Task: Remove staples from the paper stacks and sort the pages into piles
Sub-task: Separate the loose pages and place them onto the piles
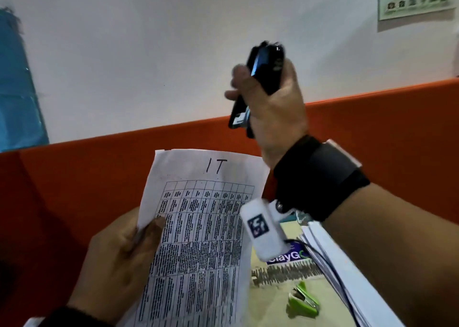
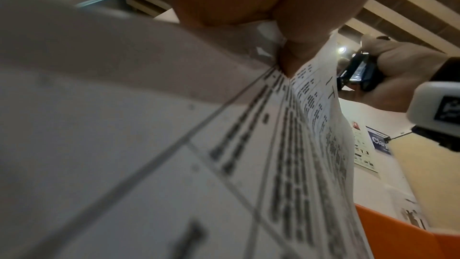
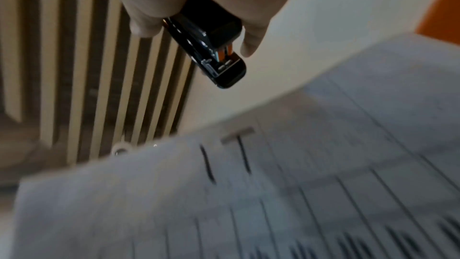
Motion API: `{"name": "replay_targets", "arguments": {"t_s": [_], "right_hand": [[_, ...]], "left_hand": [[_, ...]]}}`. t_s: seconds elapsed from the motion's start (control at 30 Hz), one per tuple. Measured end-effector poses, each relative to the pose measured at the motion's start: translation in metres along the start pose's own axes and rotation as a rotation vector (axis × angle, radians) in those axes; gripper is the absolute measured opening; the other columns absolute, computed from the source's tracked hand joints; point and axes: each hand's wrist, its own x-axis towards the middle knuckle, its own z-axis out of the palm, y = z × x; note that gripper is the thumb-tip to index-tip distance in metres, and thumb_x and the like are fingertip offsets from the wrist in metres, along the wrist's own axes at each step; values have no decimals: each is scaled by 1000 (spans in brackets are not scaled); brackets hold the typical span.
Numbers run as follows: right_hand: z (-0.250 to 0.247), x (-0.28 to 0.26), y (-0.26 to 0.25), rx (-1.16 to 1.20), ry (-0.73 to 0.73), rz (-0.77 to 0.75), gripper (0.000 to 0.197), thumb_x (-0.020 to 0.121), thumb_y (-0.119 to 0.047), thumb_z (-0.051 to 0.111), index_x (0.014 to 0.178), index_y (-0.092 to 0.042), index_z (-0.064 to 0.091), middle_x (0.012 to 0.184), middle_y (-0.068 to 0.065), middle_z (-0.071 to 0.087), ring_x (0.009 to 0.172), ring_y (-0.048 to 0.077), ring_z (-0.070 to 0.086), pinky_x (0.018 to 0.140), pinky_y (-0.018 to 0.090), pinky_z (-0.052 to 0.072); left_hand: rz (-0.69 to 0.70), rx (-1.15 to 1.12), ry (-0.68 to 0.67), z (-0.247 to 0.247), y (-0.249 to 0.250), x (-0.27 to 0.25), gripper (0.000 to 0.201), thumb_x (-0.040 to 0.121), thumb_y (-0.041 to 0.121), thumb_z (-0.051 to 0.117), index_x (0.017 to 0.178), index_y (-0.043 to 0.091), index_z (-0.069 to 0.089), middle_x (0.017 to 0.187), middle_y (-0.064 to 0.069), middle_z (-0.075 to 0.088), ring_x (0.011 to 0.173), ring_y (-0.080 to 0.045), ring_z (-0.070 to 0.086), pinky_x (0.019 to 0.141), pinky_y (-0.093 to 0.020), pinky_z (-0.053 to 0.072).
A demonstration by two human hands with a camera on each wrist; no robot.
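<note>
A printed paper stack (image 1: 198, 227) with a table and a handwritten "IT" at its top is held upright over the desk. My left hand (image 1: 146, 229) pinches its left edge, thumb on the front; up close the paper stack (image 2: 248, 164) fills the left wrist view under the thumb. My right hand (image 1: 250, 88) is raised above the stack's top right corner and grips a black stapler (image 1: 260, 78), nose pointing down. That stapler (image 3: 214, 50) hangs clear of the blurred "IT" page (image 3: 298, 184). Whether a staple is in the stack cannot be told.
A green staple remover (image 1: 304, 302) lies on the tan desk below the paper. A thick pile of white pages (image 1: 342, 272) sits at the right under my forearm. An orange partition (image 1: 385, 118) borders the desk at the back, with a white wall behind.
</note>
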Motion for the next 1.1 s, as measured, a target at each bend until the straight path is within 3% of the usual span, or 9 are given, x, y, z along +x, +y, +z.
{"name": "replay_targets", "arguments": {"t_s": [0.07, 0.17, 0.27, 0.4, 0.53, 0.63, 0.77, 0.9, 1.1], "right_hand": [[4, -16, 9, -123, -62, 19, 35, 76, -53, 70, 96, -28, 54, 95, 11, 67, 89, 31, 70, 80, 54, 57], [-5, -29, 22, -268, -88, 72, 40, 77, -68, 58, 97, -33, 55, 93, 11, 68, 88, 29, 69, 73, 51, 59], [-22, -32, 30, -232, 19, 170, 43, 77, -73, 53, 92, -32, 54, 88, 17, 66, 75, 30, 69, 62, 45, 59], [-31, -28, 28, -199, 190, 184, 51, 70, -84, 51, 87, -36, 53, 88, 17, 67, 76, 34, 70, 67, 51, 59], [-23, -30, 17, -139, 130, 58, 38, 85, -64, 51, 93, -26, 51, 78, 12, 64, 67, 32, 69, 57, 42, 58], [-17, -34, 18, -267, 64, -55, 32, 85, -65, 47, 91, -34, 50, 81, 12, 66, 74, 33, 69, 62, 48, 59], [-21, -36, 29, -357, 70, -34, 36, 83, -72, 44, 94, -38, 50, 88, 10, 67, 80, 28, 69, 65, 48, 59], [-27, -31, 33, -267, 153, 43, 39, 79, -75, 44, 94, -39, 48, 91, 13, 68, 82, 27, 71, 65, 47, 61], [-21, -36, 39, -321, 121, 23, 33, 82, -75, 41, 91, -45, 50, 87, 6, 69, 82, 25, 70, 70, 49, 59]], "left_hand": [[39, 51, -1, 1, -2, -3, 43, 94, 34, 53, 84, 75, 54, 93, 41, 62, 83, 16, 60, 59, -1, 44], [79, 109, 18, -3, -4, -7, 42, 96, 26, 61, 84, 66, 57, 83, 29, 64, 68, 11, 59, 51, -2, 39], [62, 114, 39, -5, -3, -8, 41, 99, 29, 60, 83, 66, 57, 85, 31, 64, 72, 13, 59, 55, -1, 39], [33, 47, 31, -1, -3, -8, 43, 92, 34, 56, 84, 76, 55, 91, 39, 63, 81, 17, 59, 61, 0, 41], [35, 29, 35, 3, -7, -7, 45, 92, 33, 58, 83, 77, 55, 92, 39, 63, 83, 17, 60, 61, -1, 43], [58, 48, 24, 5, -8, -9, 40, 93, 31, 59, 89, 71, 58, 90, 30, 66, 79, 11, 62, 58, -3, 42], [55, 29, 27, 2, -9, -14, 31, 96, 36, 59, 94, 67, 61, 89, 28, 69, 81, 10, 64, 61, -2, 43], [42, -33, 9, 4, -10, -15, 43, 94, 29, 59, 95, 72, 62, 92, 32, 71, 88, 14, 65, 67, -1, 46], [39, -66, 17, 9, -9, -17, 45, 93, 27, 60, 96, 72, 63, 94, 32, 71, 90, 13, 66, 69, -1, 46]]}}
